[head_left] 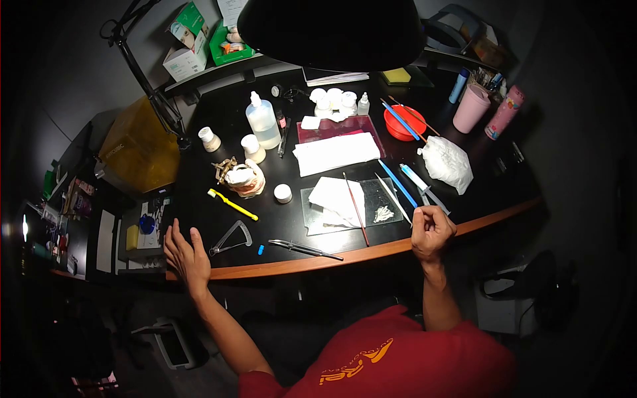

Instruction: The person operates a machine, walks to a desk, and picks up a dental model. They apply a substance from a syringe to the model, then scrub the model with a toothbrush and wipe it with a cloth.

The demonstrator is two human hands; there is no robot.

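Blue stick (399, 184) (contact unclear) lies just beyond the right grip (432, 232).

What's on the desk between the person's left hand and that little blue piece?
The head view shows a grey gauge with a curved edge between the left hand and the little blue piece.

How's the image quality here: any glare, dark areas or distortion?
Head view: wide-angle distortion bows the table edge; corners fall nearly black; the lamp is a dark silhouette; white towel and paper look washed out; glare on the glass plate; left hand and right hand read clearly.
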